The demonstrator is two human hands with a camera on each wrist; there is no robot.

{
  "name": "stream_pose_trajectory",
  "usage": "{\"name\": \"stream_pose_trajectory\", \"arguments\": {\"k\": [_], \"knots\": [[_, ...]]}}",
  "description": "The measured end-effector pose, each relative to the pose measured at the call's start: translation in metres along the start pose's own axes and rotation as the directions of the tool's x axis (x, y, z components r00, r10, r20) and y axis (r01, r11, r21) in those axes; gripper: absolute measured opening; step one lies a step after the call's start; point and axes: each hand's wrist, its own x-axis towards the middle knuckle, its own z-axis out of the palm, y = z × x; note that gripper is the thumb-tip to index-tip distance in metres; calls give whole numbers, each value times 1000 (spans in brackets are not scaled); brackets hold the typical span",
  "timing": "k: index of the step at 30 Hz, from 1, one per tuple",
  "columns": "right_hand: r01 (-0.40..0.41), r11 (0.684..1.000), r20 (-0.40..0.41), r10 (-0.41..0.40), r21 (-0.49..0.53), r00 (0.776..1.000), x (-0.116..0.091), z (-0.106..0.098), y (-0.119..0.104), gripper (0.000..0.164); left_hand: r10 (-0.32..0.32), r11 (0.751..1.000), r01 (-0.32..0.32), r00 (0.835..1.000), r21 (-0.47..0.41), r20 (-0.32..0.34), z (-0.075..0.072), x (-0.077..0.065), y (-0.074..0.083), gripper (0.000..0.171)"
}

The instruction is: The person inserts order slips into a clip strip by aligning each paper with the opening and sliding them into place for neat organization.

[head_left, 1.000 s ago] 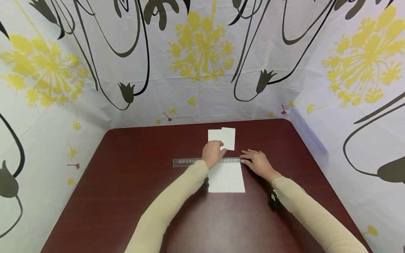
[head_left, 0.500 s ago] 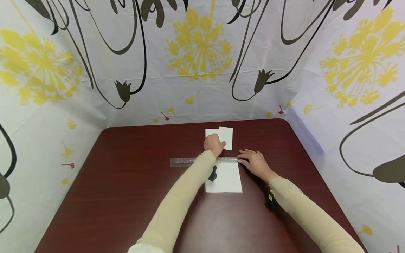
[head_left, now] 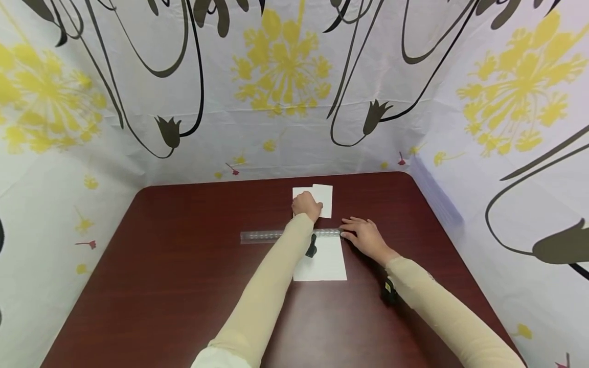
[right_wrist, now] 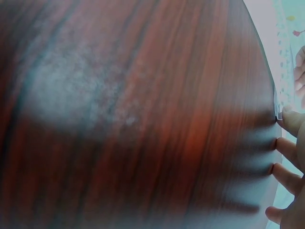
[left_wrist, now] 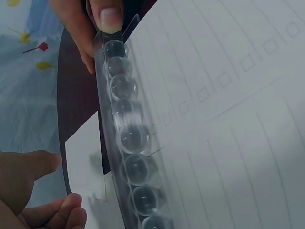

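A clear plastic ruler (head_left: 259,236) with a row of round shapes lies across the top of a white sheet (head_left: 327,263). In the left wrist view, the sheet shows faint lines and small drawn squares. My right hand (head_left: 366,237) rests at the ruler's right end, its thumb (left_wrist: 110,19) pressing on top and its fingers spread on the table. My left hand (head_left: 307,204) is over small white paper pieces (head_left: 325,200) beyond the ruler. Its thumb and fingers stand apart beside one piece (left_wrist: 86,157) in the left wrist view. The hand hides part of the papers.
The dark red wooden table (head_left: 184,286) has rounded far corners. Patterned white cloth (head_left: 285,138) surrounds it at the back and sides. Dark wrist cameras (head_left: 388,292) sit beneath the sleeves.
My left hand has moved away from near the ruler, farther over the small paper pieces. My right hand still presses at the ruler's right end. The head view has shifted slightly.
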Motion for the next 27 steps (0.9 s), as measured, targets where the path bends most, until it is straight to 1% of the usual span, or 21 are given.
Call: {"name": "stream_pose_trajectory", "arguments": {"k": [5,9,14,16,21,27], "knots": [[2,1000,-16,-2,-7,1000,1,-2,1,33,5,1000,-4,1000,31,-28,3,4,6,32],[3,1000,-8,-3,-3,1000,1,-2,2,34,-19,997,21,1000,78,-25,6,6,9,36],[-2,1000,-7,2,-4,1000,2,-1,2,34,-39,995,42,999,94,-35,8,7,12,41],[0,1000,-12,0,-12,1000,2,-1,2,34,-46,994,48,999,95,-23,8,7,12,41],[10,1000,-19,-10,-12,1000,1,1,2,33,-81,989,76,996,124,31,12,6,10,45],[26,999,-30,-26,-20,999,1,4,3,30,-108,983,100,993,156,42,17,5,7,52]]}}
